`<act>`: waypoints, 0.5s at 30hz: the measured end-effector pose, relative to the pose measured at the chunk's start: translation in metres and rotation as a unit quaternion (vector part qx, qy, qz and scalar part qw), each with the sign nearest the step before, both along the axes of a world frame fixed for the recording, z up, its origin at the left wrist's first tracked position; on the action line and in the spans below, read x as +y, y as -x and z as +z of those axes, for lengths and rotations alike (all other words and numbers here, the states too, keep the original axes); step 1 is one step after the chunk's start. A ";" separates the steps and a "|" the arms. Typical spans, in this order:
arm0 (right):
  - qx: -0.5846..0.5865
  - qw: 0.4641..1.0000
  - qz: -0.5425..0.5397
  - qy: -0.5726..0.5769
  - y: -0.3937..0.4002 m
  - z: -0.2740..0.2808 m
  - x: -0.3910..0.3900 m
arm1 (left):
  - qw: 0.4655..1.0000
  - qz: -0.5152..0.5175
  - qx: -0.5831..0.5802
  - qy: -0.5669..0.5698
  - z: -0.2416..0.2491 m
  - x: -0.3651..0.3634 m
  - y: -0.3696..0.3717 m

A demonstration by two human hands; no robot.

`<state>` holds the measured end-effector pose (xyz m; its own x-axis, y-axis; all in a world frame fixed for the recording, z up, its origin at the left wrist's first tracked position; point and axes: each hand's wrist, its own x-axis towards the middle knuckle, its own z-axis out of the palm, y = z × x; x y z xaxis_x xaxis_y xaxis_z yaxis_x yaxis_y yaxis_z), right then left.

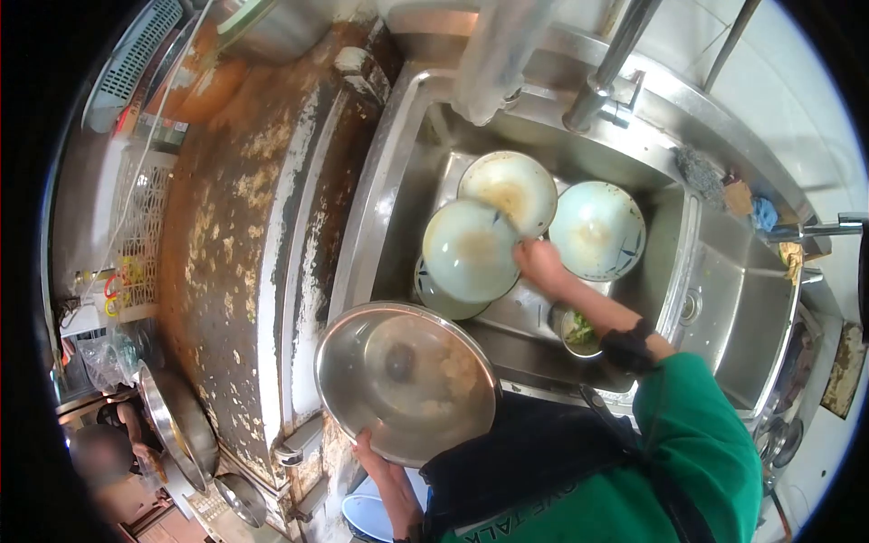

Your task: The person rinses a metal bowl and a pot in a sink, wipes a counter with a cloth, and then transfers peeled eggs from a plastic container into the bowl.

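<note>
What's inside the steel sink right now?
In the steel sink: three dirty pale round plates, a fourth mostly hidden beneath them, and a small cup of greens. The right hand touches the plates.

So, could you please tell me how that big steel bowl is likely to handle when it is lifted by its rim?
The steel bowl looks thin and wide, so probably light yet stiff. The left hand grips only its lower rim, so it may tip. Residue inside suggests a greasy, slippery surface.

Fisheye view with black, curved corners. Around the sink (407, 163) the light is even and bright, the steel glaring softly; everything is slightly blurred, more so toward the edges.
</note>
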<state>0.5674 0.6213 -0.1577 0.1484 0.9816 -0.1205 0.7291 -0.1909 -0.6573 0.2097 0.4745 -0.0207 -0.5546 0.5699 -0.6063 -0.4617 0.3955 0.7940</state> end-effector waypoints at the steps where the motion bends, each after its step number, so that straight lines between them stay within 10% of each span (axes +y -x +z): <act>1: -0.009 0.999 0.031 -0.009 0.010 -0.009 -0.004 | 1.000 -0.005 0.003 0.001 0.002 0.003 -0.003; 11: 0.016 0.994 0.017 0.106 0.037 -0.064 -0.016 | 0.998 -0.051 0.006 0.030 -0.015 -0.012 0.015; 15: 0.217 0.946 -0.182 0.156 0.006 -0.087 -0.011 | 0.998 -0.034 0.003 0.044 -0.002 -0.006 0.000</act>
<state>0.5616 0.6101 -0.2443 0.3393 0.7816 -0.5235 0.2532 -0.6118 -0.7494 0.2096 0.4685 -0.0223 -0.5205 0.5500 -0.6532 -0.4272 0.4946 0.7569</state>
